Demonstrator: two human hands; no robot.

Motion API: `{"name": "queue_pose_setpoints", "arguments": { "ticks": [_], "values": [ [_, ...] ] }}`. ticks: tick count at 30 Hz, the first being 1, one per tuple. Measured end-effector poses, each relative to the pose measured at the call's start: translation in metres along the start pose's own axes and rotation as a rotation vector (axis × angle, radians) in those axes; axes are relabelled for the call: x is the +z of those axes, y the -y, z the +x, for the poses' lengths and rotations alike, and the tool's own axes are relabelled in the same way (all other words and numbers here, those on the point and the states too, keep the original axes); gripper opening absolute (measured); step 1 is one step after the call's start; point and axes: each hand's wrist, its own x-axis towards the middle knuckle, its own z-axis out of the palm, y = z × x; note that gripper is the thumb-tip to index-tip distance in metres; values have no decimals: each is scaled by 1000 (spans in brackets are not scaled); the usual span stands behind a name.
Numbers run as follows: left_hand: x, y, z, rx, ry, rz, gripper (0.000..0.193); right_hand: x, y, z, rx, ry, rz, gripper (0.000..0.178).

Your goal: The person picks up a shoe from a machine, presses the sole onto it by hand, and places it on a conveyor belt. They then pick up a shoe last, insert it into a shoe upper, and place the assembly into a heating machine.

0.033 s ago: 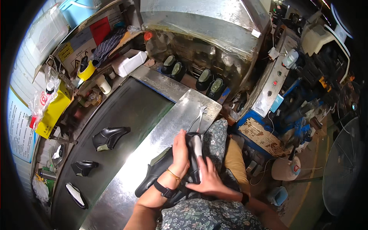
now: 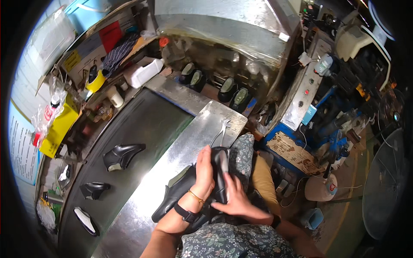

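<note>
Both hands hold a black shoe (image 2: 220,172), which lies lengthwise from 12 to 6 o'clock between the palms. The left hand (image 2: 204,172) is laid along its 9 o'clock side, fingers straight, pressed together and pointing to 12; its thumb is hidden, so how far it wraps round I cannot tell. The right hand (image 2: 234,197) grips from 4 o'clock, fingers slightly parted on the shoe's right side, thumb set well apart toward 8, a fairly wide hold around the lower end. The shoe's surface is blurred there.

At 8 o'clock from the shoe, near the left wrist, a second shoe (image 2: 175,195) rests on the metal table (image 2: 129,219). Pliers (image 2: 223,129) lie at 12. Farther off at 9, a tall shoe (image 2: 123,157) stands on the dark belt (image 2: 146,116).
</note>
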Motion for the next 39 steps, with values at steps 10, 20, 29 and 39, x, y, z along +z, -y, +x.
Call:
{"name": "queue_pose_setpoints", "arguments": {
  "ticks": [10, 20, 29, 39],
  "values": [
    [65, -138, -160, -163, 1542, -253, 57, -234, -60, -59, 35, -588, 370, 90],
    [102, -112, -149, 91, 1841, -537, 66, -488, -149, -69, 384, -1142, -546, 78],
    [78, -74, -108, -88, 1195, 118, 61, -539, -202, -71, 503, -1121, -506, 75],
    [67, -57, -104, -122, 966, 272, 55, -529, -204, -77, 271, -1136, -297, 69]
  ]
}}
